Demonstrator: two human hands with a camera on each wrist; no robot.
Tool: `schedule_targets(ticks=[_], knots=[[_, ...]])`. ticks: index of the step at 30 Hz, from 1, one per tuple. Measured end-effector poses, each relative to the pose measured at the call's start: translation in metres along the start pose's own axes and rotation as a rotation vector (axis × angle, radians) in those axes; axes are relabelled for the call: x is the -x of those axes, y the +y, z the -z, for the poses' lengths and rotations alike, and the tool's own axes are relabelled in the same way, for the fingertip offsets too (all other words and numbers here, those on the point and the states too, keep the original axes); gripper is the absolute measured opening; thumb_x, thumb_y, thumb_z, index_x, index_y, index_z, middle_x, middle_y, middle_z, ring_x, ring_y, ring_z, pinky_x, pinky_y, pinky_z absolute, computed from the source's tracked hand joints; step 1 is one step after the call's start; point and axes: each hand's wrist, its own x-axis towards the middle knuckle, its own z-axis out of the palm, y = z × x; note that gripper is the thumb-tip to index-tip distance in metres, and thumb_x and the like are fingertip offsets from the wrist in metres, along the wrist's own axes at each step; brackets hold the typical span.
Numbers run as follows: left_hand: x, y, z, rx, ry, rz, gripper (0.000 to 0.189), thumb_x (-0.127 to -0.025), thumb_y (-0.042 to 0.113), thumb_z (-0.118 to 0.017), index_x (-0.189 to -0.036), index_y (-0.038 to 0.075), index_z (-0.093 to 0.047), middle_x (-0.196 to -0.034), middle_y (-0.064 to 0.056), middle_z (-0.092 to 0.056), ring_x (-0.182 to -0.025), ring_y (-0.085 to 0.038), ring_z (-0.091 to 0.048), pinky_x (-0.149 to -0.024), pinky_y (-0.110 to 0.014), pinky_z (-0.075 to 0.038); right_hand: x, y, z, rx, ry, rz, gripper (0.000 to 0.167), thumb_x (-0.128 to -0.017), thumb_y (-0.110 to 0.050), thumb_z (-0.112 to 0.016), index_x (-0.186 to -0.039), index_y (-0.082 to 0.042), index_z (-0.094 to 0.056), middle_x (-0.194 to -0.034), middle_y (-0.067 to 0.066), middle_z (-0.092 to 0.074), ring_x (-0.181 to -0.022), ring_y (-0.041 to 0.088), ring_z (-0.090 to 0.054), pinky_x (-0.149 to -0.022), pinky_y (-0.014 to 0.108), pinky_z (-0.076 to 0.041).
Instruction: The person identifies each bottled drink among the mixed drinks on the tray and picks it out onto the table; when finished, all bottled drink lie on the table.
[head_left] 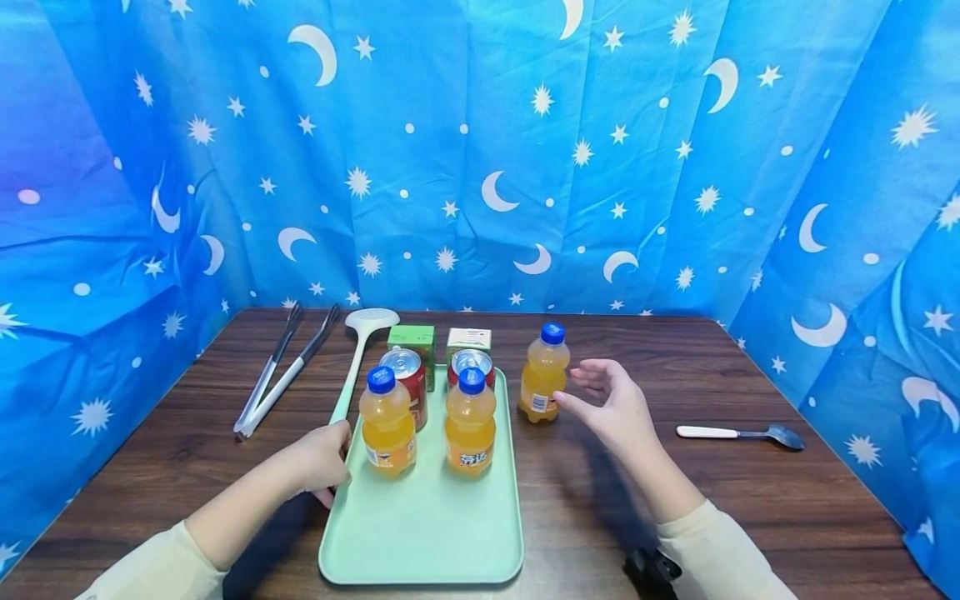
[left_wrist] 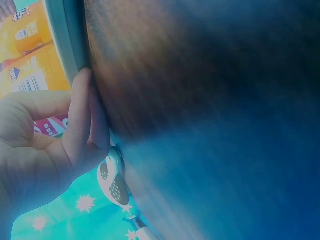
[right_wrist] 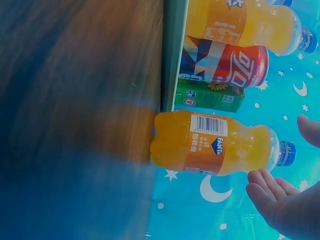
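Note:
A light green tray [head_left: 420, 533] lies on the table, and my left hand [head_left: 324, 460] grips its left rim. In the left wrist view the fingers [left_wrist: 80, 115] press against the tray's outer side [left_wrist: 70, 35]. Two orange soda bottles [head_left: 387, 433] [head_left: 470, 429] stand upright on the tray, with two red soda cans [head_left: 414, 392] [head_left: 480, 363] behind them. A third orange soda bottle [head_left: 542, 375] stands upright on the table, right of the tray. Beside it is my right hand [head_left: 618, 408], thumb and fingers apart; the right wrist view shows a gap between this hand [right_wrist: 285, 200] and the bottle [right_wrist: 210, 145].
Two green drink cartons [head_left: 412, 336] [head_left: 469, 337] stand behind the cans. Left of the tray lie a slotted turner [head_left: 360, 342] and metal tongs [head_left: 281, 375]. A spoon with a white handle [head_left: 708, 432] lies on the right. A blue star-patterned curtain [head_left: 480, 167] encloses the table.

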Motion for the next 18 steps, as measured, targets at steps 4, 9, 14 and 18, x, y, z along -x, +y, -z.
schedule_targets(ticks=[4,9,14,18], knots=[[0.0002,0.0002,-0.0005,0.002,0.003,0.004,0.035,-0.066,-0.017,-0.058,-0.093,-0.002,-0.042,-0.079,-0.016,-0.048,-0.057,-0.023,-0.059,-0.043,-0.034,-0.055,0.0019,-0.0015,0.0014,-0.009,0.005,0.006,0.059,-0.076,-0.018,-0.078,-0.12,0.003,-0.047,-0.113,0.018,-0.06,-0.107,0.028,-0.057,-0.096,0.04,-0.046],[0.0007,0.0005,-0.0007,0.006,0.002,0.012,0.035,-0.067,-0.017,-0.058,-0.093,-0.002,-0.042,-0.079,-0.016,-0.049,-0.058,-0.023,-0.059,-0.043,-0.034,-0.055,0.0046,-0.0024,0.0028,-0.014,-0.001,0.006,0.058,-0.076,-0.019,-0.079,-0.119,0.003,-0.047,-0.113,0.019,-0.06,-0.107,0.027,-0.057,-0.096,0.039,-0.046],[0.001,0.0015,0.0001,0.006,0.0,0.008,0.035,-0.067,-0.017,-0.059,-0.093,-0.002,-0.042,-0.079,-0.016,-0.048,-0.058,-0.023,-0.059,-0.044,-0.034,-0.055,0.0065,-0.0029,0.0038,-0.03,-0.009,0.012,0.06,-0.076,-0.022,-0.079,-0.12,0.003,-0.047,-0.113,0.019,-0.06,-0.107,0.027,-0.057,-0.096,0.039,-0.046],[0.0011,0.002,0.0002,0.011,-0.003,0.019,0.035,-0.067,-0.017,-0.059,-0.094,-0.002,-0.042,-0.079,-0.016,-0.048,-0.059,-0.023,-0.06,-0.044,-0.034,-0.056,0.0085,-0.0044,0.0051,-0.033,-0.004,0.014,0.059,-0.076,-0.023,-0.078,-0.12,0.002,-0.048,-0.114,0.018,-0.06,-0.107,0.027,-0.057,-0.096,0.039,-0.046]])
